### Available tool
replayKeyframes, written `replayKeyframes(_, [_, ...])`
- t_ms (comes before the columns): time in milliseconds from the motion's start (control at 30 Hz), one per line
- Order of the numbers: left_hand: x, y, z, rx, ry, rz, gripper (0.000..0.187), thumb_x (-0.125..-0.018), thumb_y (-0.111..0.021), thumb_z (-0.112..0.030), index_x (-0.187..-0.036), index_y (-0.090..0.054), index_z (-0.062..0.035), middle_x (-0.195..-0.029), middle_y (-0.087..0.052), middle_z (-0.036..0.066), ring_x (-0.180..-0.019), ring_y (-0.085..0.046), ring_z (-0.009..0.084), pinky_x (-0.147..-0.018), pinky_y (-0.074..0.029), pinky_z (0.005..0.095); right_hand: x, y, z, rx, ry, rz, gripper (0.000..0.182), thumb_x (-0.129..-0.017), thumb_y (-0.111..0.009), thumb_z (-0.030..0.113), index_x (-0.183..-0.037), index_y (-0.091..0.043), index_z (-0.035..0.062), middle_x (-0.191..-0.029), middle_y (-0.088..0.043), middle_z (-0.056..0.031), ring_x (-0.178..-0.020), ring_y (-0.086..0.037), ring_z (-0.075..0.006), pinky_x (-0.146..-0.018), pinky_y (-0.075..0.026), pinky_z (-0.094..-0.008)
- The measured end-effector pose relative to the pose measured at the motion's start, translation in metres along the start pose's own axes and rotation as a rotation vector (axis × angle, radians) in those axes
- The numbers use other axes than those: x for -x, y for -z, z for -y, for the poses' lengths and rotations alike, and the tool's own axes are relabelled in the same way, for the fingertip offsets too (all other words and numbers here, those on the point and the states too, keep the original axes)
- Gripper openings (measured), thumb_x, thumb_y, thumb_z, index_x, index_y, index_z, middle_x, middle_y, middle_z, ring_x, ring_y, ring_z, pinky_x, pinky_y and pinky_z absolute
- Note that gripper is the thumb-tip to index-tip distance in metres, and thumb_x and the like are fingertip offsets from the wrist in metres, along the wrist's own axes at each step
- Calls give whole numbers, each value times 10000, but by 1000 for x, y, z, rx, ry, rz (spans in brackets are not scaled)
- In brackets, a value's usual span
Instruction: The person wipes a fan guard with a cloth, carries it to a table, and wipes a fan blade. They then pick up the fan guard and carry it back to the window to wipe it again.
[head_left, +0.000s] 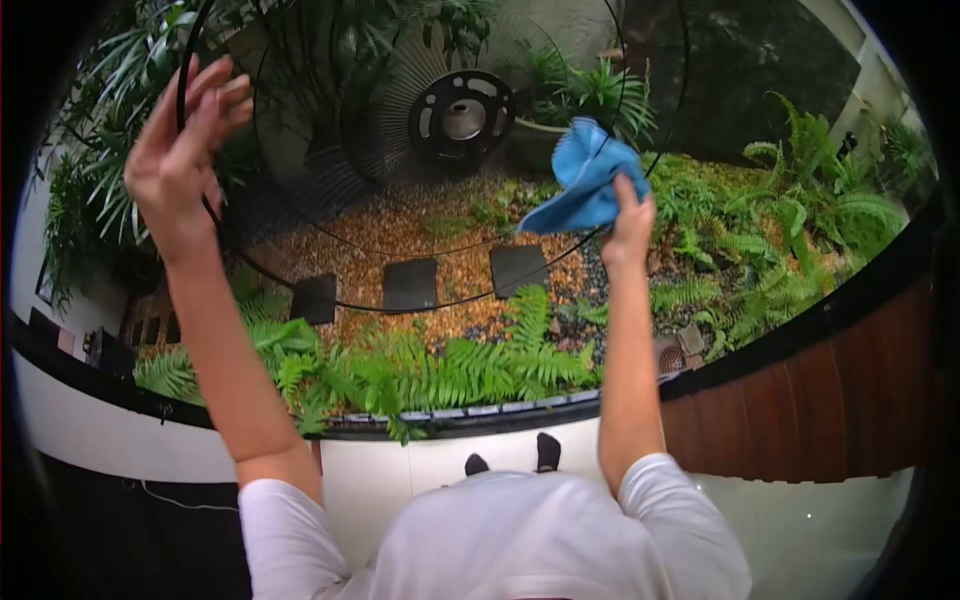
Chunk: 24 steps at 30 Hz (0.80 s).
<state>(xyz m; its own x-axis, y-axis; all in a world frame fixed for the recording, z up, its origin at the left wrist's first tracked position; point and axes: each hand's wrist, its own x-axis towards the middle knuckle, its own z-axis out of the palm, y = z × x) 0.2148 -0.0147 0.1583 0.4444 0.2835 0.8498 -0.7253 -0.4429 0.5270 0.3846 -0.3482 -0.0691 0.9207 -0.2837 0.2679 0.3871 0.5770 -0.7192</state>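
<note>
A large round wire fan guard is held up in front of me, its thin black spokes running out from a black hub ring. On its left side, my left hand has its fingers curled around the outer rim. My right hand grips a crumpled blue cloth at the guard's right side, thumb on top. The cloth laps over the rim there. Some of the right fingers are hidden behind the cloth.
Beyond the guard lies a garden bed with brown gravel, dark square stepping stones and ferns. A black ledge edge borders it. Brown wooden boards are at the right, with white floor tiles below.
</note>
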Motion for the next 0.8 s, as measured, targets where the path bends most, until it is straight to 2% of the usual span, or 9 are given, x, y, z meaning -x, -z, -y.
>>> replayKeyframes(133, [50,-30,37,147,113,-374,442,-892,-551,-51,-1280,-405,102,-1144,-571,202,-972,-621,297,-812,-541,391,66,-56,-40,-367,-366,-300,265,-824,-646,131,-1076,-579,81,-1007,-637,-49,-888,-619,-184,-805,-503,-333])
replayKeyframes(200, [79,-44,62,242,89,-539,433,-896,-548,-51,-1280,-405,91,-1132,-565,185,-952,-629,285,-784,-556,389,68,-58,-85,-578,-384,-301,283,-815,-629,93,-1091,-570,91,-1005,-624,-47,-905,-611,-188,-793,-509,-351])
replayKeyframes(467, [171,-85,157,507,290,-873,463,-881,-576,-40,-1277,-338,-14,-1078,-551,130,-885,-633,242,-726,-577,376,106,-75,-103,-341,-516,-394,300,-698,-574,-65,-981,-543,30,-901,-595,-75,-752,-620,-206,-665,-537,-357])
replayKeyframes(533, [207,-98,191,521,596,-786,727,-861,-637,-153,-1408,-167,-59,-1219,-491,180,-1073,-553,278,-831,-513,494,79,-46,-118,-201,-388,-428,321,-677,-545,-102,-975,-562,19,-882,-604,-46,-763,-608,-191,-696,-519,-330])
replayKeyframes(600, [235,-108,196,343,1135,-658,888,-842,-660,-272,-1471,-49,-130,-1366,-358,215,-1256,-393,308,-938,-426,551,51,-32,-89,-180,-206,-424,368,-747,-558,-108,-1096,-570,8,-952,-622,-50,-783,-598,-170,-718,-503,-320])
replayKeyframes(633, [238,-105,190,342,1132,-659,888,-842,-660,-272,-1471,-49,-130,-1366,-358,215,-1256,-393,308,-938,-426,551,35,-19,-85,-30,-98,-397,337,-779,-577,-87,-1104,-568,4,-959,-624,-45,-797,-587,-155,-756,-480,-297])
replayKeyframes(700, [234,-88,167,802,1307,-446,1140,-759,-702,-457,-1450,139,-117,-1507,-29,230,-1404,-72,331,-1029,-207,661,6,9,-71,367,208,-302,288,-790,-592,-71,-1077,-590,-41,-995,-629,-46,-831,-567,-143,-792,-455,-295])
replayKeyframes(733, [225,-81,161,1141,1311,-500,1229,-716,-673,-578,-1420,170,-26,-1497,147,223,-1399,89,358,-1040,-29,690,-2,16,-56,454,355,-195,263,-778,-589,-62,-1040,-592,-54,-970,-636,-91,-834,-582,-186,-800,-451,-303])
replayKeyframes(800, [215,-63,161,1642,1198,-473,1241,-705,-626,-652,-1417,168,-17,-1491,136,247,-1389,87,401,-1049,-3,680,-15,32,-32,720,562,31,307,-719,-576,-66,-1025,-583,-50,-967,-621,-165,-823,-604,-288,-792,-467,-338])
